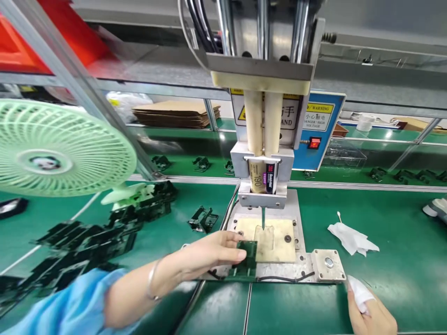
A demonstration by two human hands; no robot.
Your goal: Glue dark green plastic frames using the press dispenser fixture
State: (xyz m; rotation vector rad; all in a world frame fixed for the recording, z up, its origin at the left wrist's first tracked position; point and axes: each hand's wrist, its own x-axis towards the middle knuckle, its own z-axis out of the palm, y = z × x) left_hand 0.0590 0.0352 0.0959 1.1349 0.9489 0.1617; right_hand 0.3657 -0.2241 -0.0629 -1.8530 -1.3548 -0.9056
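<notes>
My left hand [213, 253] reaches in from the left, thumb and fingers closed on the edge of a dark, greenish plastic part [248, 258]. That part is at the front left of the machine's cream pad [284, 253], below and left of the dispensing nozzle [263, 217]. A two-barrel adhesive cartridge [261, 177] sits in the holder above the nozzle. My right hand [373, 314] is at the lower right with a crumpled white tissue [361, 292] in its grip. Close by it is a metal block with a round button [328, 263].
Many dark plastic parts [87, 244] lie in rows at left, near a green fan [63, 149]. A single dark part [202, 218] lies left of the machine. Another white tissue [352, 237] and a cotton swab [339, 216] are at right. Behind stands a blue control box [319, 135].
</notes>
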